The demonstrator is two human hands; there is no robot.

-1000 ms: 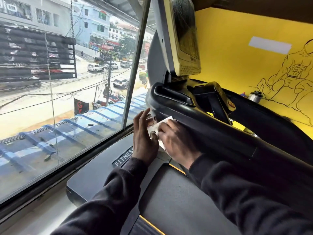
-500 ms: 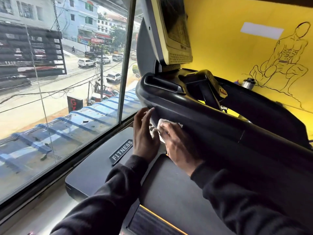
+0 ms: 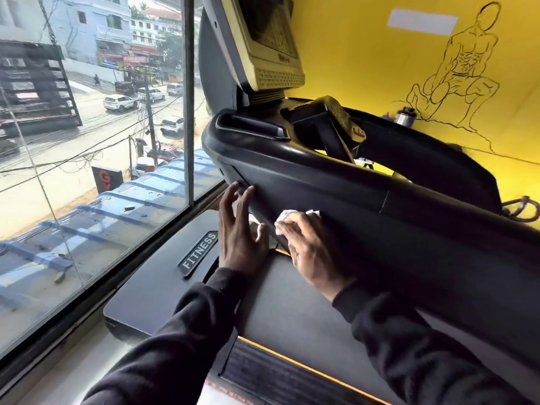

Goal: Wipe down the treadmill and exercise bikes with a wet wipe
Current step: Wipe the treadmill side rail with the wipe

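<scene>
Now the right hand [image 3: 314, 252] has slid the wipe [image 3: 287, 219] rightward.

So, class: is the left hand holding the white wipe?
No: the right hand presses the wipe on the treadmill; the left hand holds nothing.

Single head-worn wide-angle view; faces forward and down, tilted; close above treadmill [image 3: 336, 182] console; window [image 3: 87, 141] at left

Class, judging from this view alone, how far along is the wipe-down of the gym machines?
Nothing shows as finished. In hand: the right hand presses a crumpled white wet wipe against the black plastic treadmill console's underside while the left hand rests beside it. The yellowed screen looks dusty; no bikes visible.
</scene>
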